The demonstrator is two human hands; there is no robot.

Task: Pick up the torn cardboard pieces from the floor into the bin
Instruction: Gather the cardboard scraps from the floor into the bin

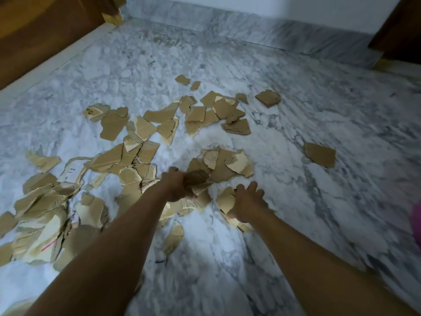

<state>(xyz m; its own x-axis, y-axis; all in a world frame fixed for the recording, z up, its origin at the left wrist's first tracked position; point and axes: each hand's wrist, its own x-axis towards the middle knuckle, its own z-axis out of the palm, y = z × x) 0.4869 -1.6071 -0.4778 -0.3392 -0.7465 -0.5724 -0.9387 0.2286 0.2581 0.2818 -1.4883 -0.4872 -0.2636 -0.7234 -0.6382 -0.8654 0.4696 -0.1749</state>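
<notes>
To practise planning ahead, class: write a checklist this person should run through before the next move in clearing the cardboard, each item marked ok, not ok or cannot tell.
1. Grip of left hand on its bunch of scraps: ok.
2. Grip of right hand on a torn piece: ok.
3. Sight of the bin: cannot tell; only a pink blur at the right edge.
4. Cardboard off the floor: not ok; the left heap and a lone piece lie there.
5. Room in either hand for more: cannot tell.
</notes>
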